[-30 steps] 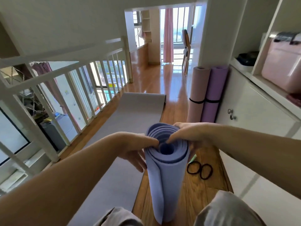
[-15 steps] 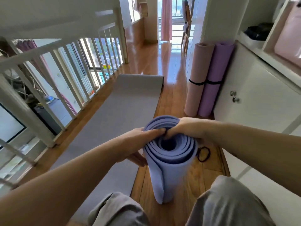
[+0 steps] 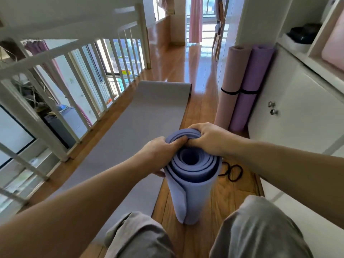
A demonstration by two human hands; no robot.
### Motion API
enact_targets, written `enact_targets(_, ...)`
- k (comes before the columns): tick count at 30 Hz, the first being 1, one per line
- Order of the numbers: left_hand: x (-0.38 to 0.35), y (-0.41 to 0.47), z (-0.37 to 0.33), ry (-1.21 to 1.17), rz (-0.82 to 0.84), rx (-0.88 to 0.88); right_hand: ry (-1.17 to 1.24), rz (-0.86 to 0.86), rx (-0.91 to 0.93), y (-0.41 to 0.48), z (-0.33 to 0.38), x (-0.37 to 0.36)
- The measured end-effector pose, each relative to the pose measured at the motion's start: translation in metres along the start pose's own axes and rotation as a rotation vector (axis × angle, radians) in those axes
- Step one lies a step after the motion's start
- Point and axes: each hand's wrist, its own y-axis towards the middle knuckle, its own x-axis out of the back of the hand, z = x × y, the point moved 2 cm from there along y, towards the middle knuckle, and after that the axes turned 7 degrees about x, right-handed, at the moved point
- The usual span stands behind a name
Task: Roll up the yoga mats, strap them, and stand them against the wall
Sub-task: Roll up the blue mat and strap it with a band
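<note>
Where the blue mat (image 3: 193, 192) stood: upright on the wood floor (image 3: 204, 108), lower centre of the frame.
Left hand (image 3: 160, 155): curled over the roll's near-left top rim, gripping it.
Right hand (image 3: 206, 138): gripped the far rim, fingers curled into its layers.
Black straps (image 3: 232, 171): lay on the floor, just right of the roll.

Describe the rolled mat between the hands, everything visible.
The periwinkle mat looks like foam, wound in a loose spiral with a hollow core. Its outer flap hangs free down the side, and no strap is on it. It stands upright on the wooden floor. The left hand and right hand grip its top rim.
</note>
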Motion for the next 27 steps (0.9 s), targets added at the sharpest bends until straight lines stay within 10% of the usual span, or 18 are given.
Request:
enact_targets(5,-0.004,-0.015,0.007,-0.314,0.272,0.152,0.290,-0.137,-0.026,-0.004,-0.008,-0.007)
enact_targets(10,-0.022,-0.019,-0.002,-0.463,0.203,0.023,0.437,-0.172,-0.118,-0.002,-0.015,0.009)
enact_targets(16,-0.022,-0.014,-0.012,-0.475,0.177,0.029,-0.637,-0.288,0.573,-0.023,0.001,0.035)
enact_targets(27,-0.024,-0.002,-0.010,-0.539,0.098,0.102,-1.021,-0.126,0.312,-0.003,0.016,0.012)
